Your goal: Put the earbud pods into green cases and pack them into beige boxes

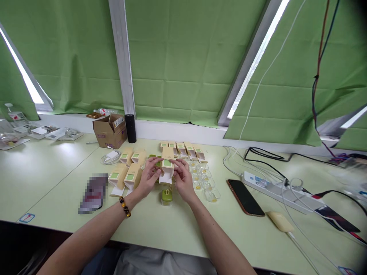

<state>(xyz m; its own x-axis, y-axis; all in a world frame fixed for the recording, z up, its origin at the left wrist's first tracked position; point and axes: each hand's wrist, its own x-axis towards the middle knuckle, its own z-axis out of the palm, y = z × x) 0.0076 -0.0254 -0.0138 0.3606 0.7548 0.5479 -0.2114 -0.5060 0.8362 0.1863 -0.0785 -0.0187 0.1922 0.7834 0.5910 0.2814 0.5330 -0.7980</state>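
My left hand (150, 175) and my right hand (183, 179) hold a small beige box (168, 168) between them, one at each side, fingers bent around it. This box has a green window, and its flap hangs open toward me. Just below it on the table stands a small green case (166, 196) with a loop on top and a clear base. More green pieces are partly hidden behind my left hand. Several similar beige boxes (130, 175) with open flaps lie to the left. Right of my right hand are rows of clear plastic cups (212, 194) with yellow spots.
Another row of beige boxes (185, 149) stands at the back. At left are a blurred object (93, 193), a charger with cable (111, 156), a cardboard box (110, 131) and a black cylinder (130, 128). A phone (246, 197), power strip (275, 191) and yellow device (279, 221) lie right.
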